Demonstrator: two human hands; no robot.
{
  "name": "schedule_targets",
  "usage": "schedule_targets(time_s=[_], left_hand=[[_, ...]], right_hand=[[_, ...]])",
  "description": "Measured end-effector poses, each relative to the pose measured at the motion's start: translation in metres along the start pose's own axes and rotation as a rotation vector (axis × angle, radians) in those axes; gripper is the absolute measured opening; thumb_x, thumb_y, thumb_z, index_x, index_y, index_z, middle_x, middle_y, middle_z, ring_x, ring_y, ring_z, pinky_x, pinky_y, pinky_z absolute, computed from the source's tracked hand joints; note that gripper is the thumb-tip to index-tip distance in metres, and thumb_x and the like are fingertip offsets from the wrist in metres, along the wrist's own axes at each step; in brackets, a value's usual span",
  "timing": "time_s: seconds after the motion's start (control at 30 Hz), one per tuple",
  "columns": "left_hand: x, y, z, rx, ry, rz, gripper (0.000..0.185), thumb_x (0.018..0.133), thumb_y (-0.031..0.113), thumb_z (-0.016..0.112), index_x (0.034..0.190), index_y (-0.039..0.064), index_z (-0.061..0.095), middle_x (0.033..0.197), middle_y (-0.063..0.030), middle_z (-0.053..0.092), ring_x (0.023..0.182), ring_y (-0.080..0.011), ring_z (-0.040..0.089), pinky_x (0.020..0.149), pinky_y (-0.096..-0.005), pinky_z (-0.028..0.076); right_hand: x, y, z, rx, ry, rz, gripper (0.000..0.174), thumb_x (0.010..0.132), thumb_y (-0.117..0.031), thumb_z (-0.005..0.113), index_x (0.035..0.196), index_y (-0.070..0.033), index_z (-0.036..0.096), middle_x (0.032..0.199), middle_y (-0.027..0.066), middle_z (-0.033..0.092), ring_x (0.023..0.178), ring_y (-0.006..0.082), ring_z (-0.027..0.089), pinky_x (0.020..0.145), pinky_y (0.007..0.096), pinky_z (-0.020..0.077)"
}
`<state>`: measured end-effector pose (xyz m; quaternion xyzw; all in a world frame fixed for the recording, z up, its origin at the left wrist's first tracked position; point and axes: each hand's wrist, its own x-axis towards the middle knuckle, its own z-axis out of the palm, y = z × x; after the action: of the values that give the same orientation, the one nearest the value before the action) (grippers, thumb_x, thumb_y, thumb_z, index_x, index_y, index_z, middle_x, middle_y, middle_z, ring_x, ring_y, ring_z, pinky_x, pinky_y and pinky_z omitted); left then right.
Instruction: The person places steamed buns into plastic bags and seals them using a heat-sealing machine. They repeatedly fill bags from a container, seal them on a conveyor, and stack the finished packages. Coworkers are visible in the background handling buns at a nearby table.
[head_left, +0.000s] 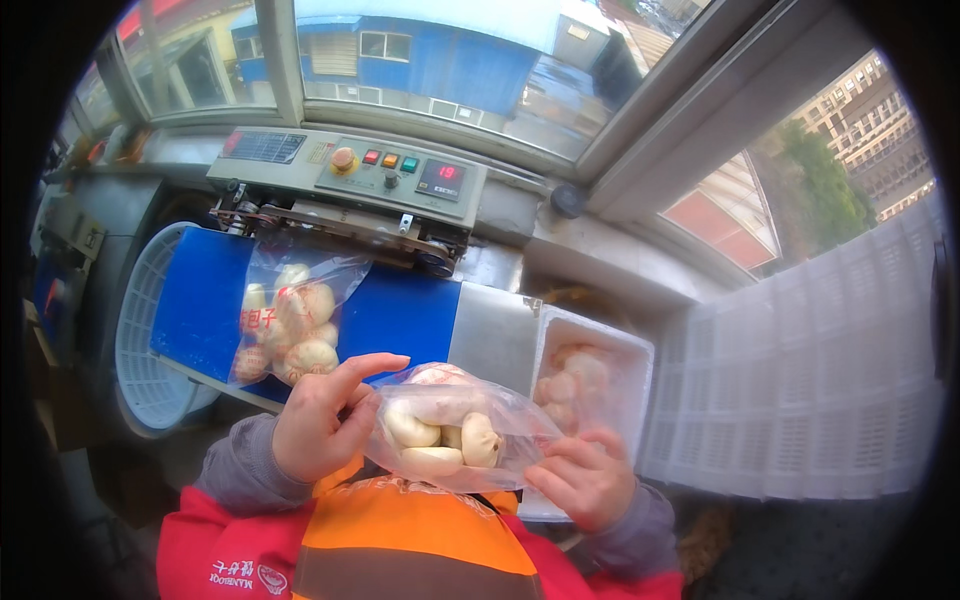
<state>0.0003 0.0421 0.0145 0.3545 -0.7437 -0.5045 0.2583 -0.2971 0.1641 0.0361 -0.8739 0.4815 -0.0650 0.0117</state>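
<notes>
An unsealed clear plastic bag (517, 420) of pale steamed buns (481, 439) is stretched between my hands, close to my apron. My left hand (330, 420) pinches its left edge with the thumb, index finger raised. At the opposite edge, my right hand (589, 476) grips the film. Beyond, another bag of buns (300, 322) with red print lies on the blue conveyor belt (401, 311), its upper end at the band sealing machine (341, 180). To the right, a white foam box (645, 352) holds more bagged buns (574, 382).
A white plastic basket (139, 322) stands below the belt's left end. Tall stacked white crates (795, 375) occupy the right side. A metal plate (495, 322) lies between belt and foam box. The window frame (675, 97) rises behind the machine, whose display is lit red.
</notes>
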Motion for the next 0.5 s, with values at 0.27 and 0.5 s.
schedule_targets(time_s=[0.27,0.5], left_hand=[[-0.001,0.011,-0.021,0.337,-0.036,0.165,0.033,0.084,-0.002,0.063,0.116,0.003,0.068,0.061,-0.0066,0.060,0.052,-0.0192,0.060,0.052,-0.0310,0.049],[0.021,0.023,-0.019,0.624,-0.128,0.697,0.059,0.071,-0.001,0.067,0.124,0.025,0.066,0.142,-0.0095,0.051,0.134,-0.0316,0.047,0.106,-0.0437,0.041]], right_hand=[[-0.023,-0.013,-0.039,-0.037,-0.005,-0.061,0.017,0.075,-0.015,0.070,0.091,-0.019,0.067,0.092,-0.0089,0.067,0.089,0.0078,0.060,0.084,0.0263,0.0363],[-0.025,0.001,-0.030,0.112,-0.154,0.018,0.014,0.075,-0.016,0.069,0.088,-0.015,0.063,0.085,-0.0058,0.064,0.072,0.0132,0.058,0.061,0.0286,0.0442]])
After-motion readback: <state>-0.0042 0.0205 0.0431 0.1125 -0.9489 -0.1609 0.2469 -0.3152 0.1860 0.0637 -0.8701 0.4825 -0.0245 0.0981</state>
